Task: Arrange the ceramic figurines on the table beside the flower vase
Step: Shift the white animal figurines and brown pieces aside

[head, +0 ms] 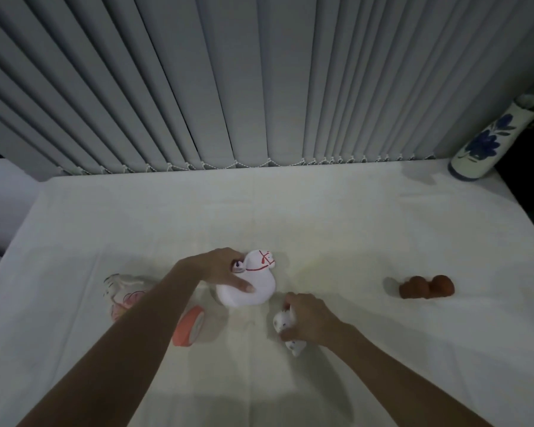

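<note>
A white horse figurine (259, 280) with red bridle lines stands near the middle of the white-clothed table (321, 217). My left hand (221, 269) grips it from the left, thumb across its body. My right hand (309, 318) is closed around a small white speckled figurine (282, 323) just right of the horse. A pale pink-and-white figurine (121, 292) lies to the left, partly behind my left forearm. A brown figurine (426, 286) sits to the right. The blue-flowered vase (484, 143) stands at the far right corner.
A coral-pink round object (188, 326) lies beneath my left forearm. Grey vertical blinds (228, 87) hang behind the table's far edge. The table drops off at the left and right sides, with dark space beyond the vase.
</note>
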`<state>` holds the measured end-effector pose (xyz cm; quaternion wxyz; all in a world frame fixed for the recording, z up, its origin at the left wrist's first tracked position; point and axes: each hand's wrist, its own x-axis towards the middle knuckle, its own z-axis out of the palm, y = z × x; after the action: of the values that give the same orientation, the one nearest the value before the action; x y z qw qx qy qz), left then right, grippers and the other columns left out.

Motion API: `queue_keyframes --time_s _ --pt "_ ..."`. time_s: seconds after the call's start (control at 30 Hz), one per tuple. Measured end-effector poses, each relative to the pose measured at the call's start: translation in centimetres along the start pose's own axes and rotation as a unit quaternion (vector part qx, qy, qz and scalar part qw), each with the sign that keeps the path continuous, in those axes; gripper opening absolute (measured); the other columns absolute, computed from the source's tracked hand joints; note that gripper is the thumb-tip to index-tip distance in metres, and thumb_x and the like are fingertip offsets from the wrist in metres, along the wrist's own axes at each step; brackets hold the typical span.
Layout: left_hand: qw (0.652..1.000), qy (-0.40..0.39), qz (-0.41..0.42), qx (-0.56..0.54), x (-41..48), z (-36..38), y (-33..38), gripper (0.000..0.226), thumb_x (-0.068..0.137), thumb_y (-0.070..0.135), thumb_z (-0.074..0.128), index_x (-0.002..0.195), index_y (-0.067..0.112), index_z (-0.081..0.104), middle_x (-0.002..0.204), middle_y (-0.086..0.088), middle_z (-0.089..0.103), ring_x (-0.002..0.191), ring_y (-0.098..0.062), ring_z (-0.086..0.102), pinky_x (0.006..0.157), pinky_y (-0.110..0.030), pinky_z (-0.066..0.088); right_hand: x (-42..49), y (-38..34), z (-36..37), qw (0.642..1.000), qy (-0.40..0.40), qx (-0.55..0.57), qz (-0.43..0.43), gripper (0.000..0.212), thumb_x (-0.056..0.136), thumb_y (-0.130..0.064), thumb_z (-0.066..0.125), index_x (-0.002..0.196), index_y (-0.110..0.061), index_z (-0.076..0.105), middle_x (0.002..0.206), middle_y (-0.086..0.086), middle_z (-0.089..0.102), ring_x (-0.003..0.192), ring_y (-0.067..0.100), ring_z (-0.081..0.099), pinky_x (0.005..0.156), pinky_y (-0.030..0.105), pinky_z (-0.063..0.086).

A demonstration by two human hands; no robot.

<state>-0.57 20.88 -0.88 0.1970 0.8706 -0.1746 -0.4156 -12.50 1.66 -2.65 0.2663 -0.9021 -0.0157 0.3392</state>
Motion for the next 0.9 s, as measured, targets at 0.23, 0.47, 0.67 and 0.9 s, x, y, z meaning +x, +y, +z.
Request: queue_keyframes --time_s 0.23,0.47,0.67,0.9 --pt "0.999 0.049 0.006 -0.002 -1.3 2.2 -0.3 0.059 0.044 0.049 0.087 0.090 0.039 0.051 0.092 0.019 0.060 0.090 -0.010 0.059 0.069 -0.019 0.044 -0.8 0.7 -0.7 0.999 0.013 0.035 -0.027 0.054 0.067 -0.022 0.075 0.114 -0.014 0.050 0.114 0.015 0.062 0.104 0.029 0.057 0.075 0.026 0.038" --pt "0.988 0.060 -0.002 0.141 -2.0 3.2 1.6 0.080 0.048 0.054 0.083 0.110 0.025 0.042 0.098 0.001 0.063 0.087 -0.021 0.056 0.074 -0.031 0.043 -1.9 4.4 -5.8 0.997 0.081 0.016 -0.004 0.048 0.066 -0.016 0.073 0.110 -0.018 0.053 0.108 0.011 0.064 0.090 0.026 0.057 0.066 0.023 0.035" --pt "0.981 0.137 0.073 0.116 -1.2 4.8 5.9 0.072 0.054 0.047 0.082 0.113 0.033 0.044 0.104 0.010 0.062 0.096 -0.019 0.059 0.072 -0.028 0.040 -2.3 8.5 -9.3 0.986 0.096 -0.136 -0.014 0.042 0.075 -0.002 0.062 0.114 -0.013 0.050 0.113 0.012 0.058 0.098 0.028 0.056 0.073 0.028 0.037" --pt "0.954 0.200 0.119 0.189 1.9 6.4 11.7 0.069 0.063 0.043 0.077 0.122 0.026 0.044 0.112 0.002 0.057 0.105 -0.021 0.053 0.074 -0.033 0.046 -2.8 9.6 -10.1 0.962 0.083 -0.260 0.003 0.040 0.083 0.001 0.045 0.121 -0.010 0.049 0.119 0.019 0.051 0.105 0.035 0.053 0.082 0.040 0.042"
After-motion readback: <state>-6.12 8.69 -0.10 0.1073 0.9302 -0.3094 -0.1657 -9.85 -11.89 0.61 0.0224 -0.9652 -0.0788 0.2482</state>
